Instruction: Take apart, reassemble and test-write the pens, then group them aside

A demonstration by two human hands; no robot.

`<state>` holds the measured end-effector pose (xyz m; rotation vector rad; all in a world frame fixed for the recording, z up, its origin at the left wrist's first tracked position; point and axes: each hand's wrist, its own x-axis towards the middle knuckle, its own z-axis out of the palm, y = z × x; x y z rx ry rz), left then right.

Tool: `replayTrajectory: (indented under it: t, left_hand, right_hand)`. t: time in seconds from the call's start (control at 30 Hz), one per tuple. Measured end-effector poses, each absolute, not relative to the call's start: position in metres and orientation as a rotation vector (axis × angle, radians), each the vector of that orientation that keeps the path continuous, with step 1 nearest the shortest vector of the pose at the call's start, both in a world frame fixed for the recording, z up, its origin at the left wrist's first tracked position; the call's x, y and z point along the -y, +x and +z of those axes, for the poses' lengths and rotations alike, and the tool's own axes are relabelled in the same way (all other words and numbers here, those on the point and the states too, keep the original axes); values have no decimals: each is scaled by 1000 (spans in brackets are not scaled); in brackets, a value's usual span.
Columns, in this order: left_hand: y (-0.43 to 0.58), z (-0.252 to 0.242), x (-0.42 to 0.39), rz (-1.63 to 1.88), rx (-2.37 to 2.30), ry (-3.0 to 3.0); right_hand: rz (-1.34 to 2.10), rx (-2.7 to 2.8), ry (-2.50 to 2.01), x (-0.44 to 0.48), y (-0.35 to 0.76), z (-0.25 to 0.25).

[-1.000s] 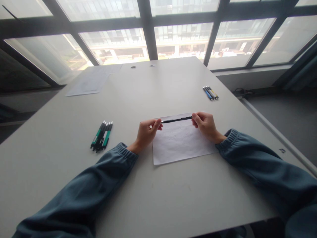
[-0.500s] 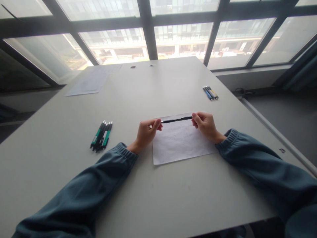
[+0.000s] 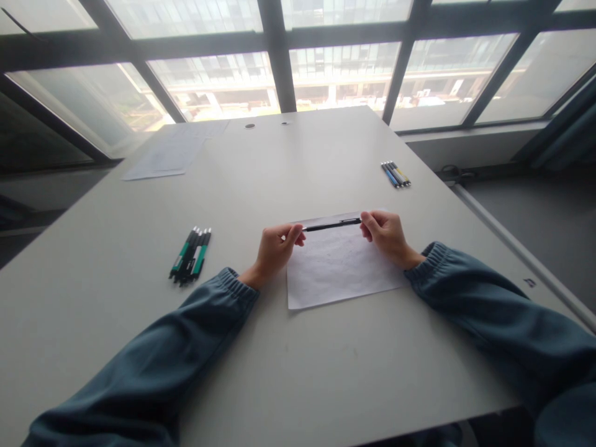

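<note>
A black pen (image 3: 331,225) with a clip is stretched level between my two hands, above a white sheet of paper (image 3: 342,270). My left hand (image 3: 280,245) pinches its silvery tip end. The clip end is pinched by the thumb and fingers of my right hand (image 3: 382,233). Left of my left hand, several pens with green and black barrels (image 3: 190,256) lie side by side on the table. The sheet under my hands looks slightly creased, and its right part is hidden behind my right hand and sleeve.
Several pens with blue, grey and yellow parts (image 3: 395,174) lie at the table's right side. More paper sheets (image 3: 162,155) rest at the far left of the white table (image 3: 279,354). A round grommet (image 3: 250,126) sits near the far edge, before large windows.
The pen has turned slightly about its length, so its clip shows more clearly. Both hands stay in the same place.
</note>
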<state>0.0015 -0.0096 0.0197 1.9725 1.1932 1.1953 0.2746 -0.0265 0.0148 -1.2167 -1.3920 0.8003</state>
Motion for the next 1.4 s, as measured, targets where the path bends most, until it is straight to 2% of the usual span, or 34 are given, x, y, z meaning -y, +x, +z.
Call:
replayTrajectory:
  t: [1.4]
  left_hand:
    - [3, 13, 4, 1202, -1132, 2032]
  right_hand:
    - [835, 1448, -1138, 28, 276, 15]
